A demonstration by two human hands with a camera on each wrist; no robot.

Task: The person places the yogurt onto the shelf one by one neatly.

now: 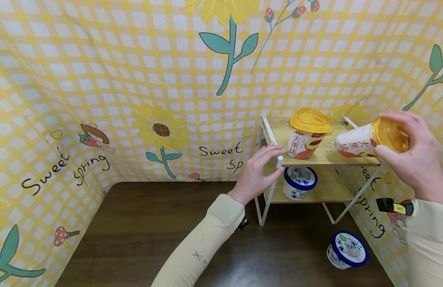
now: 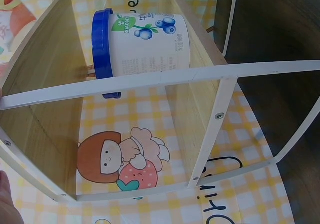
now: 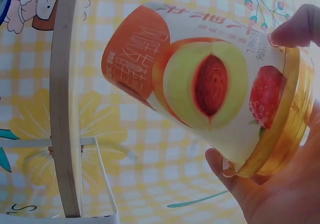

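Observation:
My right hand (image 1: pixel 418 149) grips a peach yogurt cup (image 3: pixel 200 79) by its amber lid (image 1: pixel 390 134). The cup is tipped on its side, its base pointing left, at the right end of the upper shelf board; whether it touches the board I cannot tell. A matching yogurt cup (image 1: pixel 305 137) with an amber lid stands upright on that board. At the rack's upper left front corner, my left hand (image 1: pixel 255 171) holds the white frame (image 1: pixel 269 133) of the two-tier shelf rack between fingers and thumb. In the left wrist view only bits of that hand show at the left edge.
A blue-lidded blueberry tub (image 1: pixel 299 184) sits on the lower board, seen closer as the tub (image 2: pixel 145 44) in the left wrist view. Another blue-lidded tub (image 1: pixel 347 251) is on the dark tabletop (image 1: pixel 153 231) right of the rack's front. Checked cloth (image 1: pixel 171 79) walls surround the table.

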